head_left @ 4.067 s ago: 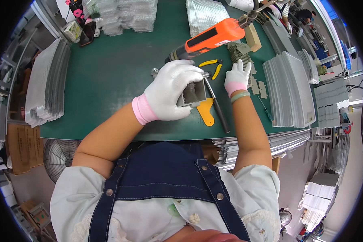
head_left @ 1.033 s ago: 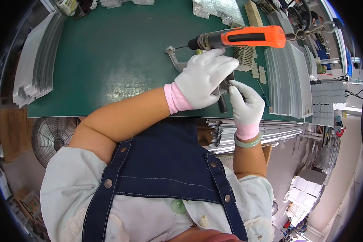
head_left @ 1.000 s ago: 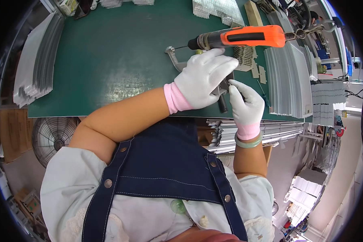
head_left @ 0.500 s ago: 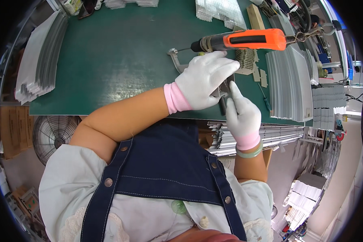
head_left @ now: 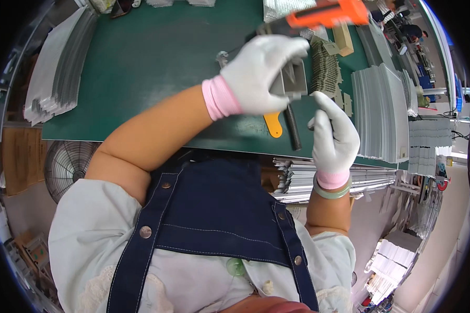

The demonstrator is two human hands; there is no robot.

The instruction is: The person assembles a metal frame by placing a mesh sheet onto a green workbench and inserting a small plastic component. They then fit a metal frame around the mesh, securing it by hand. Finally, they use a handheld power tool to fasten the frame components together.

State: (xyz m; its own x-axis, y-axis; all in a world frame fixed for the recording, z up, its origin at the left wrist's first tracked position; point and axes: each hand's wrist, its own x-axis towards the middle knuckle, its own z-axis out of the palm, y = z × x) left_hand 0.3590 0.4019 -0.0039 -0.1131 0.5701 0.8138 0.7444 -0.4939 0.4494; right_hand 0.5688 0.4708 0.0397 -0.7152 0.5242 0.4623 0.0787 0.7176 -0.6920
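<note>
My left hand (head_left: 253, 78), in a white glove with a pink cuff, reaches over the bench with thumb and fingers spread in a C. Beside it stands a small grey open-topped metal box (head_left: 300, 79), partly hidden by the hand. A blurred orange and black power screwdriver (head_left: 324, 16) lies just past the fingers; whether they touch it cannot be seen. My right hand (head_left: 335, 133), gloved alike, is to the right of the box, index finger stretched toward its near edge, thumb apart. Between the hands are a black ribbed handle (head_left: 293, 128) and a yellow flat handle (head_left: 273, 125).
A row of thin greyish plates (head_left: 325, 68) stands behind the box, near a wooden block (head_left: 343, 40). Stacks of silver panels rise on the right (head_left: 378, 115) and left (head_left: 55, 68) of the green bench (head_left: 141, 68). A fan (head_left: 70, 169) stands below at left.
My left hand has moved up and slightly left, uncovering the grey box and yellow handle. My right hand has drawn away to the right. The screwdriver has shifted upward and tilted.
</note>
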